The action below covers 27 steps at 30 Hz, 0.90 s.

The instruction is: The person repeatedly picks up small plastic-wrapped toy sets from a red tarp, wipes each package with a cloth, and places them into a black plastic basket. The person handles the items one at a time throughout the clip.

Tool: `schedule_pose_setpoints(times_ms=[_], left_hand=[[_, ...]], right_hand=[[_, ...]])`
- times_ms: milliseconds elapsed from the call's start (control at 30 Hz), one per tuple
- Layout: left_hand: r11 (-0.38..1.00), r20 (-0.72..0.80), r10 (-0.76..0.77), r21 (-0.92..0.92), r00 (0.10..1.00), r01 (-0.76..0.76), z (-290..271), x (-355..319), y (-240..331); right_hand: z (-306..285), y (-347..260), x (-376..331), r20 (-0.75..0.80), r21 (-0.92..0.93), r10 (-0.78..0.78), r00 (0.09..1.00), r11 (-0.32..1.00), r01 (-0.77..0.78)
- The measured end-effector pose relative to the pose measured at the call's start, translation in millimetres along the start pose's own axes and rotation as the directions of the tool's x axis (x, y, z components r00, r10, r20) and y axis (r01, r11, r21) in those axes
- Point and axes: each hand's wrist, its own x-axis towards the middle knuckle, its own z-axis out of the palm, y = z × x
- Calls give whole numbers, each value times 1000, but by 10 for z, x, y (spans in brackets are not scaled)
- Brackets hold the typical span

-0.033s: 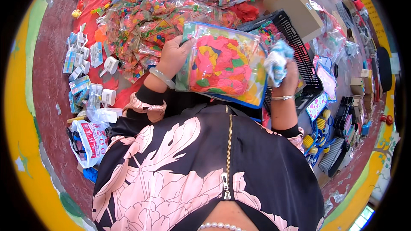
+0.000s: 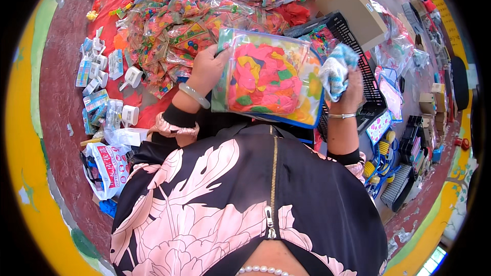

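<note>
My left hand (image 2: 207,69) grips the left edge of a clear plastic bag of bright balloons (image 2: 266,79), mostly pink, orange and yellow, held flat in front of my chest. My right hand (image 2: 350,92) is at the bag's right edge, closed around a crumpled blue and white cloth (image 2: 335,71). A pale bangle sits on my left wrist and a thin bracelet on my right. The bag hides whatever lies directly under it.
Several packets of coloured balloons (image 2: 179,15) cover a red cloth on the floor ahead. Small white and blue boxes (image 2: 99,87) lie at left. A black plastic crate (image 2: 358,51) and a cardboard box (image 2: 353,7) stand at right. A printed plastic bag (image 2: 107,166) lies at lower left.
</note>
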Motion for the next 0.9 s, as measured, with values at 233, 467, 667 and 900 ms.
schedule_pose_setpoints(times_ms=[233,467,667,900], left_hand=[[993,-98,86,-67,992,-92,59,-164,-145],[942,-100,12,-332,995,-44,52,-229,-195],[936,-69,-92,-346,993,62,86,-266,-82],[930,-91,-111,-361,990,71,65,-249,-125]], right_hand=[[1245,161,-545,866,-362,-270,421,244,900],[1199,707,-885,884,-462,45,465,-63,885],[1016,504,-757,782,-554,113,613,-324,767],[540,131,-396,652,-705,3,759,-366,607]])
